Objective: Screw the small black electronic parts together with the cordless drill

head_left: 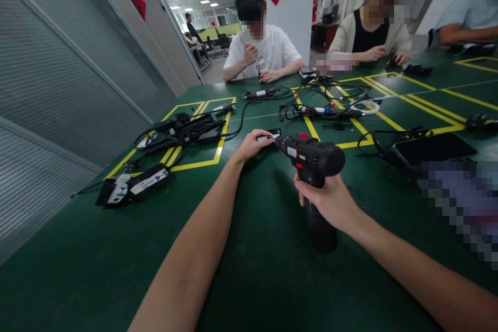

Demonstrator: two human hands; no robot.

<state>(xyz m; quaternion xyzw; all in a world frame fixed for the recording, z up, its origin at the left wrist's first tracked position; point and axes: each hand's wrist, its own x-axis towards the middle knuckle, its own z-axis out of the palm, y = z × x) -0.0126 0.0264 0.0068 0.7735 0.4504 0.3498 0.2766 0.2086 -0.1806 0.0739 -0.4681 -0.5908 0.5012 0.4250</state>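
My right hand [329, 199] is wrapped round the grip of a black cordless drill [313, 158] with a red button on top, held upright above the green table [252, 249]. The drill's chuck points left toward my left hand [251, 144]. My left hand is closed on a small dark piece with a pale end [269, 136] right at the drill's tip, resting on the table.
A flat black device with white labels [134, 185] lies at the left. Black cables and tools [181, 132] sit inside yellow floor-tape squares. A dark tablet [433, 148] with a cable lies at the right. Three people sit across the table's far edge.
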